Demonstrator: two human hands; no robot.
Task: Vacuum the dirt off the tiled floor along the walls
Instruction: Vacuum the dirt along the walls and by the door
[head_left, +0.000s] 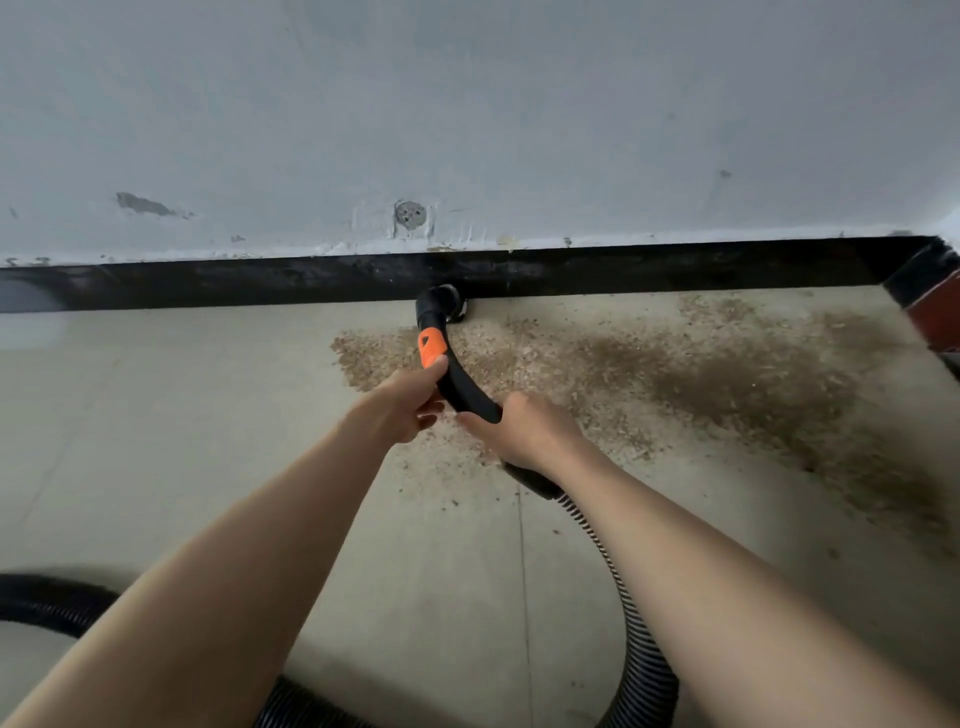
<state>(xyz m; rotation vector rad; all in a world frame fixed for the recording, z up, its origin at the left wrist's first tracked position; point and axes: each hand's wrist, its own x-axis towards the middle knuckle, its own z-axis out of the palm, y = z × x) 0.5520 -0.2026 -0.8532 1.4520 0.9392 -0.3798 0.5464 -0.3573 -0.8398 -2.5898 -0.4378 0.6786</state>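
The mouth of the curved black plastic vacuum nozzle (441, 306) is pressed into the seam between the glossy black skirting strip (208, 283) and the pale tiled floor (156, 441), so its opening cannot be seen. A red and black object (930, 306) at the right edge is cut off and hard to identify. The ribbed black hose (623, 613) disappears under the right forearm and runs out of the bottom of the frame; another stretch of it lies at the lower left, partly behind the left arm.

The left hand (402, 402) is wrapped around the nozzle just below its orange band (432, 349), thumb on top and fingers curled underneath, clamped on the tube. The right hand (519, 431) grips the lower end of the same tube where it meets the hose; its fingers close around it from above.

Brown sawdust-like dirt (675, 374) is spread over the floor from beneath the hands rightward to the corner, darkest toward the right. The grey-white painted wall (467, 130) above shows scuffs and a round patched spot.
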